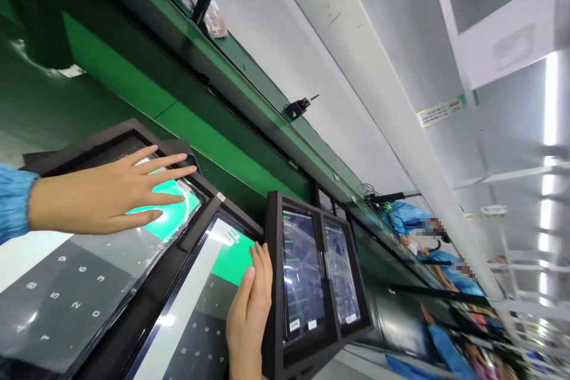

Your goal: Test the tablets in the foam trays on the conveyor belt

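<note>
My left hand (111, 193), coming out of a blue sleeve, is open with its fingers spread over a tablet (57, 261). That screen shows a green panel and a grey number keypad, and the hand covers part of it. My right hand (252, 309) is at the side of a second tablet (196, 303) with a similar keypad screen. Its fingers are stretched out close together, with the thumb apart; whether they touch the glass I cannot tell. Both tablets lie in compartments of a black tray (178, 261).
Beside it stands another black tray (278, 285) with two dark-screened tablets (305, 273). A green bench (249, 77) with a small black tool (297, 108) runs along behind. People in blue (407, 219) are farther off at the right. The whole view is tilted.
</note>
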### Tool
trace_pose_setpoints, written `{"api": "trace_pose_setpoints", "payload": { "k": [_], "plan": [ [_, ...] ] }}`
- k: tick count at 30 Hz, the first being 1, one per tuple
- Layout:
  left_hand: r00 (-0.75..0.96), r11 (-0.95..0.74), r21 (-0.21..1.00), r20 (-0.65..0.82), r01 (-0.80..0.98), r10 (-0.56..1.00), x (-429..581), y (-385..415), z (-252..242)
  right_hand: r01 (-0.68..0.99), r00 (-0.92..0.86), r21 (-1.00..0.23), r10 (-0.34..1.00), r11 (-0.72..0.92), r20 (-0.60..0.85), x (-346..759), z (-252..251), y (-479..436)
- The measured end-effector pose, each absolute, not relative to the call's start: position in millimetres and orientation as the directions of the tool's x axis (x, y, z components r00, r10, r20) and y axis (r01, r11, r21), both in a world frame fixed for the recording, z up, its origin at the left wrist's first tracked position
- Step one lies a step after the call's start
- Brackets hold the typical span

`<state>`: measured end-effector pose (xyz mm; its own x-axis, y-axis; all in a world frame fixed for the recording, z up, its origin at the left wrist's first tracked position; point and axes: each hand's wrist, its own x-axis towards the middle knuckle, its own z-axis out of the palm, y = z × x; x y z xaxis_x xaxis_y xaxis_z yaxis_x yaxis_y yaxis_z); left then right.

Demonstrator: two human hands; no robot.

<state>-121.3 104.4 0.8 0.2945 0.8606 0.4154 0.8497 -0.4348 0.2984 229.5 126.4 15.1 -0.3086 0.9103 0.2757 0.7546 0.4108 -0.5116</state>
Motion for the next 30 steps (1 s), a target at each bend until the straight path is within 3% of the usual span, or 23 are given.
{"api": "trace_pose_setpoints", "payload": {
  "k": [3,11,19,23,30],
  "plan": [
    [0.305,-0.455,0.254,0.464,0.854,0.832,-125.3,106.0,-2.3,0.768,-0.332,-0.48,0.904,0.424,0.267,230.0,15.4,125.1],
    [0.226,-0.409,0.304,0.492,0.86,0.84,-140.7,98.2,-10.1,0.831,-0.397,-0.369,0.908,0.417,0.131,224.7,15.6,127.1],
    [0.203,-0.382,0.323,0.471,0.866,0.859,-141.8,95.2,-14.4,0.815,-0.372,-0.374,0.895,0.442,0.247,228.4,8.6,129.8],
    [0.195,-0.388,0.351,0.476,0.852,0.858,-140.6,94.8,-12.0,0.828,-0.383,-0.344,0.895,0.443,0.231,230.5,6.2,132.2],
    [0.171,-0.372,0.39,0.46,0.842,0.871,-136.1,94.1,-2.9,0.807,-0.356,-0.406,0.902,0.429,0.245,229.9,10.4,130.4]
  ]
}}
